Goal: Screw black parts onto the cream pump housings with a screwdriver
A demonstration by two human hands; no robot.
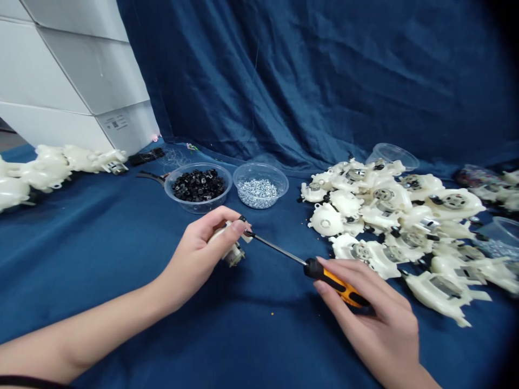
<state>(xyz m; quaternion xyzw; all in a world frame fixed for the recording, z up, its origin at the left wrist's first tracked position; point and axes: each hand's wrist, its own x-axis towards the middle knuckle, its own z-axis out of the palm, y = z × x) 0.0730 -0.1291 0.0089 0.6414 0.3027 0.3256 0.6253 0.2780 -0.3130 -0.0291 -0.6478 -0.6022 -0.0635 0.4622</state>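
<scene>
My left hand is closed around a cream plastic motor housing, much of it hidden by the fingers. A small black piece shows at its upper end, by the thumb tip. In my right hand is a screwdriver with an orange and black handle, gripped between thumb and fingers. Its metal shaft points left, and the tip meets the housing next to my left thumb; whether a screw sits there is too small to tell.
Behind my hands stand a clear bowl of black parts and a clear bowl of silver screws. Many cream housings with motors are heaped at right; more cream housings lie at left. White boxes rise at back left.
</scene>
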